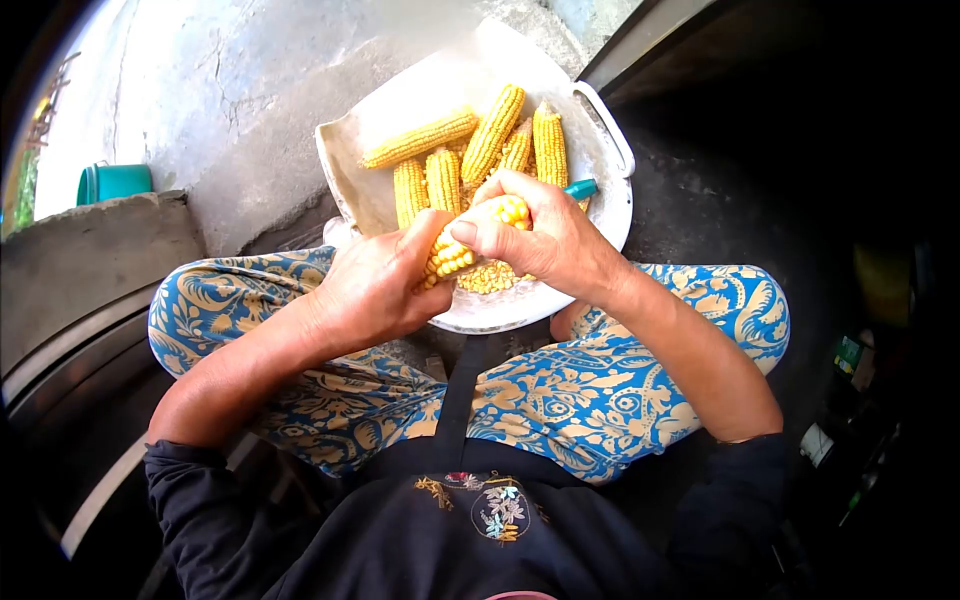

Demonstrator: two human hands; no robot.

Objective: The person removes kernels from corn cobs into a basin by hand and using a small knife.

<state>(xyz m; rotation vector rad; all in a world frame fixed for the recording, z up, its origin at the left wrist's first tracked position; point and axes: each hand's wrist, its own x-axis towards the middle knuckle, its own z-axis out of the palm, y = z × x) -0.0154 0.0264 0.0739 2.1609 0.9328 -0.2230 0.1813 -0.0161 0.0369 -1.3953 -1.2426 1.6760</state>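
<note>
Both hands grip one yellow corn cob (pixel 450 255) over the near part of a white basin (pixel 490 318). My left hand (pixel 375 275) is wrapped round the cob's left end. Closed over its right end is my right hand (pixel 540 235), with the thumb pressed on the kernels near the middle. Much of the cob is hidden by the fingers. Beneath the hands, loose corn kernels (pixel 487 278) lie in the basin. Several whole cobs, one of them a corn cob (pixel 493 135) leaning upward, rest at the far side. A green handle (pixel 580 189) pokes out beside my right hand.
The basin has a white handle (pixel 612 135) at its right rim and stands before my bent, patterned-cloth legs (pixel 620 400). At far left, a green bucket (pixel 115 184) stands behind a concrete ledge (pixel 90 265). Small items lie in the dark at right.
</note>
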